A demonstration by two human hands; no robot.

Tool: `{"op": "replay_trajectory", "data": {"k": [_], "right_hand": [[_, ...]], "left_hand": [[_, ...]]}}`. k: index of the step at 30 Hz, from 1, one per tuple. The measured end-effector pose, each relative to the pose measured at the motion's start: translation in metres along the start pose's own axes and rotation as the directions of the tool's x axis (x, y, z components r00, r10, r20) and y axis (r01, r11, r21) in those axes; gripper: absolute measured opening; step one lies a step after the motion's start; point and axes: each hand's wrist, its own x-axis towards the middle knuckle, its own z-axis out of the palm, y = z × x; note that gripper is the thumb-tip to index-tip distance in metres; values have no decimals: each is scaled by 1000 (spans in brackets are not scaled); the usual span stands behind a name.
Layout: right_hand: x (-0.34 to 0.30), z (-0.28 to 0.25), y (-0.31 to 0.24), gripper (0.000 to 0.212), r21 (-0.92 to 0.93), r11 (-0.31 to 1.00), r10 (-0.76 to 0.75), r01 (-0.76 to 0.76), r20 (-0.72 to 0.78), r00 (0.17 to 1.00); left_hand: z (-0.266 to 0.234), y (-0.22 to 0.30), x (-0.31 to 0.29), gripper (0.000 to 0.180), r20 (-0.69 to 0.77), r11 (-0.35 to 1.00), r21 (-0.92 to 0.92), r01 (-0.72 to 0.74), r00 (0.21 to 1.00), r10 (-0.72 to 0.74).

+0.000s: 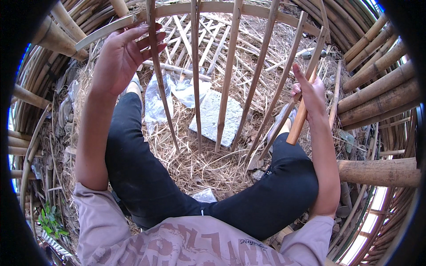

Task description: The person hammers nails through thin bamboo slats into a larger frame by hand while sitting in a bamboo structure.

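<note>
In front of me stands a fan-shaped frame of narrow bamboo slats (pixel 228 75), joined near their tops by a curved flat bamboo strip (pixel 213 7). My left hand (pixel 122 60) is at the frame's left end, its fingers around the leftmost slat (pixel 154 53) just under the strip. The fingertips show past the slat's far side. A hammer (pixel 300 119) is gripped in my right hand (pixel 313 95), its wooden handle slanting down and its metal head up. My right thumb points up beside the rightmost slats, which partly cover that hand.
Between my feet lies a rough grey stone block (pixel 215 117), with clear plastic bags (pixel 157 99) beside it. Loose bamboo strips (pixel 208 42) and shavings (pixel 191 166) cover the ground. Thick bamboo poles (pixel 377 97) are stacked at right, others (pixel 57 35) at upper left.
</note>
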Motion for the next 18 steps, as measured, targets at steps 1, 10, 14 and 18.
{"op": "replay_trajectory", "data": {"k": [1,10,14,18], "right_hand": [[0,-1,1,78,5,1000,1,-1,7,1000],[-4,4,-3,81,-10,1000,-1,1,-7,1000],[-1,4,0,81,-39,999,-14,14,-15,1000],[2,1,6,94,-63,997,-57,54,-37,998]], "left_hand": [[1,-1,0,28,-27,1000,8,-3,1000,3],[6,-1,-1,32,-108,996,89,22,994,-12],[7,0,-2,33,-127,998,57,25,992,-18],[9,-1,-2,34,-139,997,68,21,990,-12]]}}
